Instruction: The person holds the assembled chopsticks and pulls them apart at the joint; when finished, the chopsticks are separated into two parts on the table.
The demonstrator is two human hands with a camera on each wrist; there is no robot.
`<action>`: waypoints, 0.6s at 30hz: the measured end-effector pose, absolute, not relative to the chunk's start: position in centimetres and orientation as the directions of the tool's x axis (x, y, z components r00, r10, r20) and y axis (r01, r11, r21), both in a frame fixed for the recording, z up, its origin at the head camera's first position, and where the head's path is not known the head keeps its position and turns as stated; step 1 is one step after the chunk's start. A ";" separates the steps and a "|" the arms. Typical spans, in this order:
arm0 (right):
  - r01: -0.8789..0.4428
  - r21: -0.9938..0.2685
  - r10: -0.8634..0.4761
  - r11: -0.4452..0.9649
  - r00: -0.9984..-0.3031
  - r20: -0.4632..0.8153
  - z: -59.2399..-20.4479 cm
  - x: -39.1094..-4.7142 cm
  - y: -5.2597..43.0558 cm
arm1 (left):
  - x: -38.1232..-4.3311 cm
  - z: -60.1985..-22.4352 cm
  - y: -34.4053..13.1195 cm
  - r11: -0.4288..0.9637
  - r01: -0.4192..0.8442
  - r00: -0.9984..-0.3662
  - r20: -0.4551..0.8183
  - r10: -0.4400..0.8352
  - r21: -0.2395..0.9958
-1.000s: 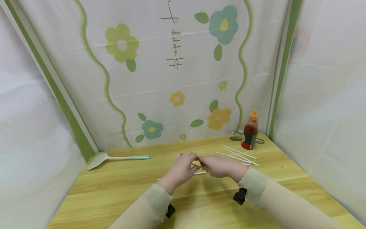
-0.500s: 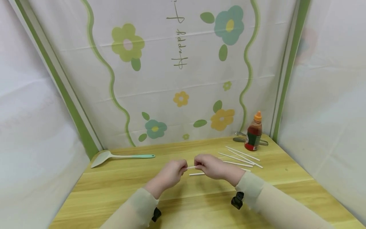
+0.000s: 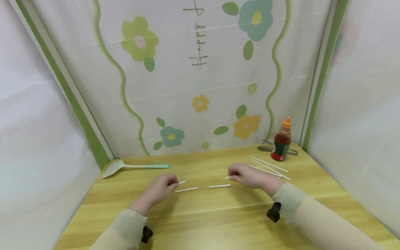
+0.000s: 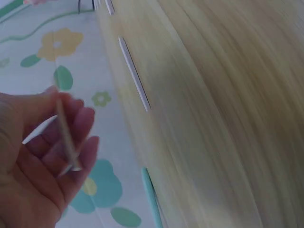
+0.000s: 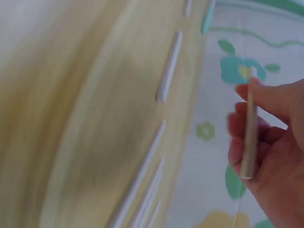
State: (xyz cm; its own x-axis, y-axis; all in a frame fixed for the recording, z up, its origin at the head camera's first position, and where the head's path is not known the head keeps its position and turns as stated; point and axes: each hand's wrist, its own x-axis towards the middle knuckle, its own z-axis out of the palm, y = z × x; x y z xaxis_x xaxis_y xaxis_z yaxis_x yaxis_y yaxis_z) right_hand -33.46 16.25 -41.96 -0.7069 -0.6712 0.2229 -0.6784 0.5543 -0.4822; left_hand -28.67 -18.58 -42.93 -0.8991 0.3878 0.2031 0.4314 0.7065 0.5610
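Observation:
My left hand (image 3: 159,189) pinches a short pale piece of chopstick (image 4: 66,135) between thumb and fingers, raised over the left-middle of the table. Farther right, my right hand (image 3: 247,175) pinches another chopstick piece (image 5: 251,128), whose thick blunt end points down in the right wrist view. Two more short pieces lie on the wood between the hands. One is a slim piece (image 3: 187,190) beside the left hand, the other a thicker piece (image 3: 219,186) below the right hand. Several long whole chopsticks (image 3: 272,165) lie crossed behind the right hand, which partly hides them.
A pale spatula (image 3: 134,166) with a mint handle lies at the back left. An orange-capped sauce bottle (image 3: 282,142) stands at the back right, with metal tongs (image 3: 265,148) behind it. A flowered curtain (image 3: 175,86) closes off the back of the wooden table (image 3: 206,222).
My hands have moved apart, from close together around one stick to well separated with a piece in each. The two short pieces on the table are now uncovered.

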 end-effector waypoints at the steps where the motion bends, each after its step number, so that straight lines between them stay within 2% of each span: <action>1: -0.693 -0.471 -0.699 0.546 -0.686 0.199 -42.1 -33.4 15.8 | -28.8 -43.0 -18.5 0.712 0.437 -0.895 0.184 0.407 0.549; 4: -0.730 -0.426 -0.754 0.535 -0.640 0.150 -42.9 -33.2 13.6 | -28.9 -43.5 -17.3 0.718 0.491 -0.861 0.151 0.485 0.494; 11: -0.732 -0.305 -0.755 0.610 -0.653 0.056 -44.9 -32.7 10.1 | -29.5 -44.9 -14.8 0.766 0.526 -0.843 0.111 0.526 0.370; 18: -0.747 -0.260 -0.762 0.612 -0.645 0.059 -45.3 -32.2 9.5 | -30.0 -45.5 -14.1 0.790 0.550 -0.832 0.092 0.548 0.269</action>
